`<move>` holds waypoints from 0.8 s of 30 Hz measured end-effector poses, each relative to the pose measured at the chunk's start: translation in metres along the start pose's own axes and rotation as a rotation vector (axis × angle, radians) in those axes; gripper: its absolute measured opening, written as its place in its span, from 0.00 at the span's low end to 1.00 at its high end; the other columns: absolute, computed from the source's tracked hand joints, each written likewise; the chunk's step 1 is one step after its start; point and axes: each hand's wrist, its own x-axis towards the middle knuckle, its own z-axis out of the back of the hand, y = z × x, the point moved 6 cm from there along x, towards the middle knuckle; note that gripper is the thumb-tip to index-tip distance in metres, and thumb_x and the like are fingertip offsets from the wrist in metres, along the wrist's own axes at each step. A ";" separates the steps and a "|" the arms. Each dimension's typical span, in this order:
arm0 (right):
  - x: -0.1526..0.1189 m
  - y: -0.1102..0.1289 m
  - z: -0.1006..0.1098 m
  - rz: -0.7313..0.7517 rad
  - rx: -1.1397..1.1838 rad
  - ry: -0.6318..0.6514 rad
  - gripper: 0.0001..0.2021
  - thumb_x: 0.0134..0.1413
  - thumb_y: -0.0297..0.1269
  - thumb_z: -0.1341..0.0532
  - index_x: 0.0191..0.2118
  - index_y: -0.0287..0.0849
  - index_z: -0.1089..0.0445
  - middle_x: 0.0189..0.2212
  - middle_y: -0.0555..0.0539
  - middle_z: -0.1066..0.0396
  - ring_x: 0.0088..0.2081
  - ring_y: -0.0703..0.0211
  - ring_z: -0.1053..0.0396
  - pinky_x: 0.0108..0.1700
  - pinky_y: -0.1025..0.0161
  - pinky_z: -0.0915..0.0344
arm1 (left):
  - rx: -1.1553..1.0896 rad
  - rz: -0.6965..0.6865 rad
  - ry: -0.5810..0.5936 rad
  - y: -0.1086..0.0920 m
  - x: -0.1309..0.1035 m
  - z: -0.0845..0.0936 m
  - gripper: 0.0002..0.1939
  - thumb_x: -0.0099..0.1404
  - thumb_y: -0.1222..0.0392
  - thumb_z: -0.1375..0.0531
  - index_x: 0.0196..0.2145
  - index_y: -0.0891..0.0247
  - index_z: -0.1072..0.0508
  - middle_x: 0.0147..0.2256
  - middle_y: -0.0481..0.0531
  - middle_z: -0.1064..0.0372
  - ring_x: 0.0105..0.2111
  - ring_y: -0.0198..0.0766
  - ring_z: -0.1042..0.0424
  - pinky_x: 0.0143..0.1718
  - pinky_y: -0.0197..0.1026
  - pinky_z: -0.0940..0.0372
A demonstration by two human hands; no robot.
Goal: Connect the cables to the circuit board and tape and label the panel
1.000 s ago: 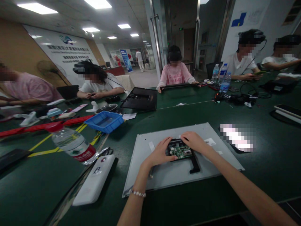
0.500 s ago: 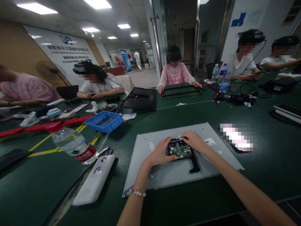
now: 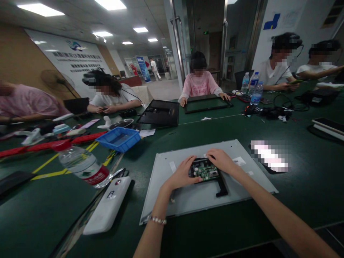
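- In the middle of the grey panel [image 3: 196,200], the black bracket [image 3: 221,188] lies with its green circuit board [image 3: 205,173] facing up; its main body runs roughly from 9 to 3 o'clock, and one leg juts toward 5.
- From the board, the left hand [image 3: 182,173] sits at 9 o'clock, thumb at the near edge and fingers over the far left corner, spread around that end and apparently holding it.
- At 2 o'clock, the right hand [image 3: 221,161] bends its fingers over the far edge; whether they pinch or merely press I cannot tell, the thumb being out of sight.
- Neither hand is nearer: both touch the bracket, which lies between them.
- The hands hide its left end and far right corner; a pale bit at 12 o'clock, by the fingertips, and a small part [image 3: 172,200] at 8, beside the left wrist, are hard to make out.
- Beyond the panel, on the bench [image 3: 201,229], a phone-like slab [image 3: 269,157] with a pixelated face lies at 3 o'clock, a white case [image 3: 107,208] at 8.
- At 12 o'clock, a co-worker [image 3: 200,84] touches a dark frame [image 3: 208,110].
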 end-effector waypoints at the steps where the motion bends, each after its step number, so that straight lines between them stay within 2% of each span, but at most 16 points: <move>1: 0.000 -0.001 0.004 -0.002 0.009 -0.013 0.13 0.60 0.32 0.50 0.38 0.38 0.28 0.39 0.44 0.27 0.44 0.59 0.33 0.49 0.63 0.41 | -0.003 -0.006 -0.004 0.000 0.000 0.000 0.46 0.53 0.42 0.39 0.62 0.61 0.55 0.63 0.59 0.58 0.61 0.51 0.55 0.61 0.54 0.55; 5: -0.006 -0.019 0.025 -0.074 0.017 -0.051 0.12 0.58 0.32 0.47 0.43 0.38 0.29 0.44 0.43 0.29 0.48 0.56 0.34 0.53 0.59 0.43 | -0.007 -0.018 -0.023 -0.001 -0.001 0.002 0.47 0.53 0.44 0.37 0.62 0.59 0.56 0.63 0.59 0.60 0.62 0.51 0.56 0.61 0.53 0.55; 12: -0.045 -0.071 0.041 -0.238 0.008 0.091 0.20 0.48 0.35 0.40 0.49 0.36 0.32 0.48 0.39 0.33 0.49 0.51 0.35 0.52 0.56 0.41 | 0.013 -0.024 -0.051 -0.010 -0.002 0.008 0.48 0.52 0.46 0.36 0.63 0.56 0.57 0.64 0.58 0.64 0.62 0.52 0.56 0.61 0.52 0.54; 17: -0.069 -0.081 0.039 -0.300 0.110 0.169 0.17 0.46 0.36 0.40 0.45 0.40 0.30 0.46 0.41 0.32 0.43 0.54 0.32 0.46 0.59 0.37 | 0.057 -0.021 -0.060 -0.016 -0.003 0.012 0.49 0.50 0.46 0.35 0.63 0.54 0.57 0.64 0.56 0.65 0.61 0.55 0.54 0.60 0.54 0.52; 24: -0.075 -0.089 0.036 -0.351 0.183 0.162 0.14 0.47 0.33 0.41 0.42 0.40 0.29 0.41 0.42 0.29 0.39 0.56 0.30 0.42 0.60 0.35 | 0.068 -0.029 -0.048 -0.016 -0.003 0.012 0.48 0.51 0.45 0.36 0.63 0.54 0.57 0.64 0.56 0.63 0.60 0.53 0.52 0.59 0.53 0.51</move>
